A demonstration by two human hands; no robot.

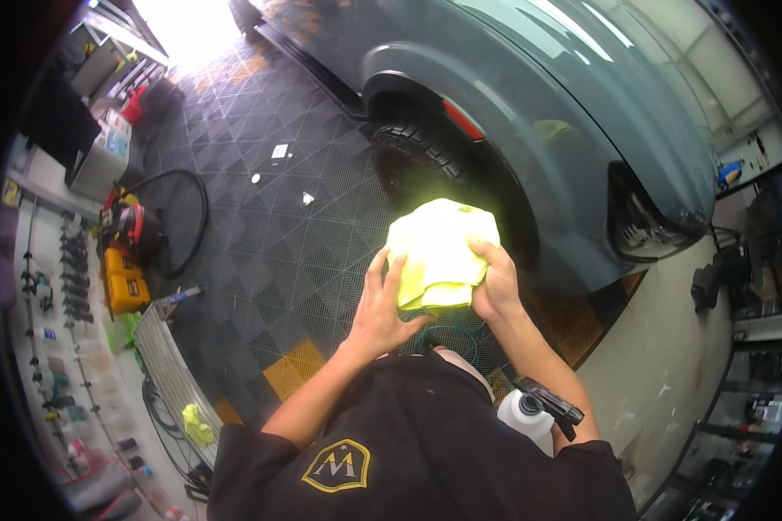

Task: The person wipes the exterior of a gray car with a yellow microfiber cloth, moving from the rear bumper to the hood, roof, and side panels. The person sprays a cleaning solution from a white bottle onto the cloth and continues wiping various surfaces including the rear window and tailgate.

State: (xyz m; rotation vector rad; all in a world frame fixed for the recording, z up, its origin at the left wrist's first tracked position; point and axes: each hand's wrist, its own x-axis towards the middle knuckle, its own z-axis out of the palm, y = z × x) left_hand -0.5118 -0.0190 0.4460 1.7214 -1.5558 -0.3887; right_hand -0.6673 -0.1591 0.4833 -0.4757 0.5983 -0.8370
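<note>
A bright yellow cloth (440, 251), folded over at its lower edge, is between my two hands in front of the vehicle's front wheel. My right hand (498, 280) grips its right side, the thumb lying on top. My left hand (384, 299) is at the cloth's lower left edge with fingers spread; how firmly it holds the cloth cannot be told. Beyond them stands a grey vehicle, its fender (547, 156) curving over the black treaded tire (417, 153). A white spray bottle (526, 417) with a black trigger head is beside my right forearm.
Small white scraps (279, 152) lie on the dark tiled floor (247, 241). To the left are a vacuum hose (203, 228), yellow cases (127, 293) and a metal bench (176, 365) with another yellow cloth (197, 424). Bottle racks line the left wall; dark shelves (723, 433) stand at right.
</note>
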